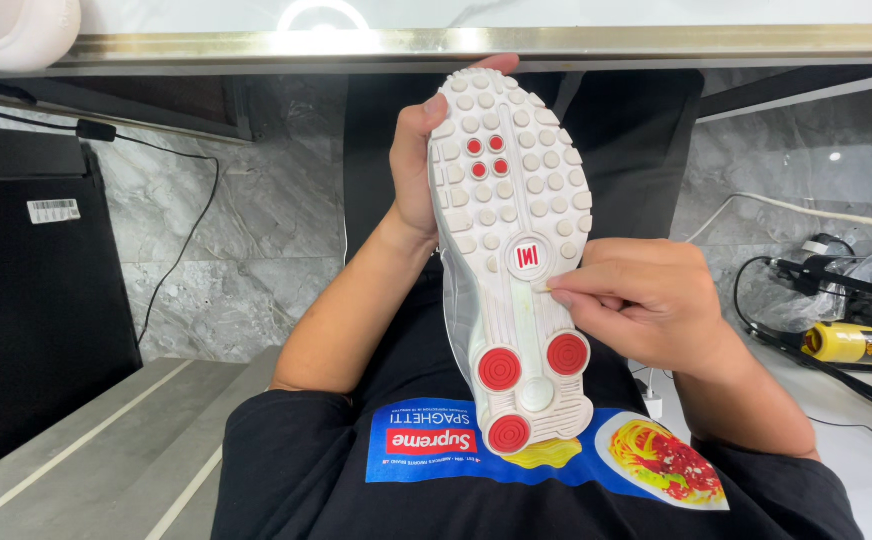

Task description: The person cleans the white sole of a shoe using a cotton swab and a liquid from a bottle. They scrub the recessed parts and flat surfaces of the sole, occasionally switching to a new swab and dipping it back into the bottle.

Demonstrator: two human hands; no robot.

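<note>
A white sneaker (pixel 508 200) is held sole-up in front of my chest, toe pointing away. Its sole has many round white studs, a few small red studs near the toe, a red square mark in the middle and three red discs at the heel. My left hand (pixel 414 165) grips the front of the shoe from the left side, fingertips curling over the toe. My right hand (pixel 646 300) is at the right edge of the sole's middle, thumb and forefinger pinched on a small pale bit against the sole.
A table edge with a metal strip (pixel 456 45) runs across the top. A black box (pixel 36 310) stands at left with a black cable (pixel 191 230). At right lie a yellow tool (pixel 851 343), black cables and a white cable on a grey marble floor (pixel 256 230).
</note>
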